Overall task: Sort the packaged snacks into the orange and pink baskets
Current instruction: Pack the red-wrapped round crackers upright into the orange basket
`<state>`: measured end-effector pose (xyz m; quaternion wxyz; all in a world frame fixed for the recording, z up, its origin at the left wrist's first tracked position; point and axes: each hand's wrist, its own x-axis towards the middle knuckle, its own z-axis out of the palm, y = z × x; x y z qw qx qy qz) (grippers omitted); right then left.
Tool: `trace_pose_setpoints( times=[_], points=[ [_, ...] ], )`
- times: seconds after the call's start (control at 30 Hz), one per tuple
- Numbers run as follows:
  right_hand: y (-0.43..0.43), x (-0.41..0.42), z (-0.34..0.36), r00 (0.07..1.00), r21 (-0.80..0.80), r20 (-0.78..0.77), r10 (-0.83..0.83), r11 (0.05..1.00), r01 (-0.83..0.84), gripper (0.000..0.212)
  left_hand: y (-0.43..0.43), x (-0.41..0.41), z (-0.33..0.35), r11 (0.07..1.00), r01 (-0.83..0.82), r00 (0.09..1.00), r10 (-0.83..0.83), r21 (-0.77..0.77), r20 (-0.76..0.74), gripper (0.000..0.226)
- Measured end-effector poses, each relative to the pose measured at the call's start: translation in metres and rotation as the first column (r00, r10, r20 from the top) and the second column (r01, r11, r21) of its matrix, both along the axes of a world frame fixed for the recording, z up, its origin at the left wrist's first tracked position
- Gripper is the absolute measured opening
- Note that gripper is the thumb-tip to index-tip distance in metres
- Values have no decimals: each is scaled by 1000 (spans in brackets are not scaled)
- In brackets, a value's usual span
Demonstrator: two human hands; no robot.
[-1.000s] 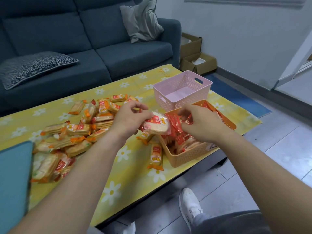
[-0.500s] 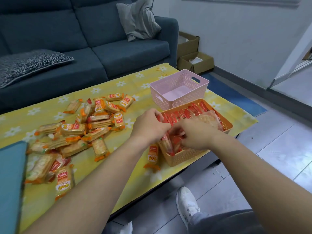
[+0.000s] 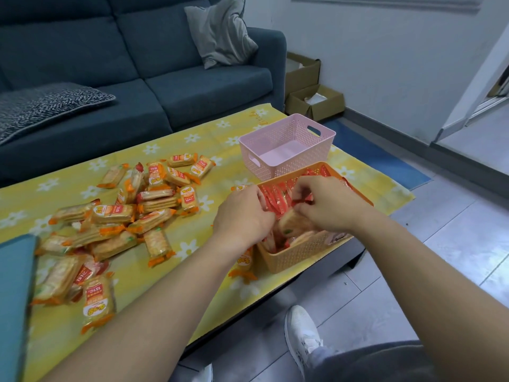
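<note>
The orange basket sits at the table's near right edge, packed with red-wrapped snack packs. Both hands are inside it. My left hand reaches in at its left side and my right hand is over its middle. Between them they pinch a cracker pack standing among the others. The pink basket stands just behind, with nothing in it. A loose pile of orange-wrapped cracker packs is spread over the yellow flowered tablecloth to the left. One pack lies against the orange basket's left wall.
A dark blue sofa with a grey cushion runs behind the table. A teal object lies at the near left edge. Cardboard boxes sit by the wall. My white shoe is on the tiled floor below.
Both hands carried the cracker pack from above the tablecloth down into the orange basket and now press it in among the other packs. The camera view has shifted slightly.
</note>
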<state>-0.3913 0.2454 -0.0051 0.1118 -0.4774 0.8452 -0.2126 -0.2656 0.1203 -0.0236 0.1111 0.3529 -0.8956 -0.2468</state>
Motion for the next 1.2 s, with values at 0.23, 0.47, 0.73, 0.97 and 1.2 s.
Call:
trace_pose_setpoints(
  times=[0.23,0.47,0.73,0.97,1.2],
  points=[
    [8,-15,7,987,-203,70,-143,967,154,11,13,-1,-11,961,112,958,-37,-253,284,27],
    [15,-18,17,950,-375,279,-139,895,241,12,-19,16,-5,953,252,951,-276,170,138,31],
    [9,-7,20,928,-304,274,-251,893,331,10,-8,7,-19,973,217,956,-195,-83,218,63],
    [-8,15,10,952,-266,80,-295,914,306,11,-14,22,3,943,311,933,-279,119,-229,36],
    [-23,29,2,956,-280,-25,-291,920,273,7,-9,21,1,833,311,924,-152,458,-352,44]
  ],
)
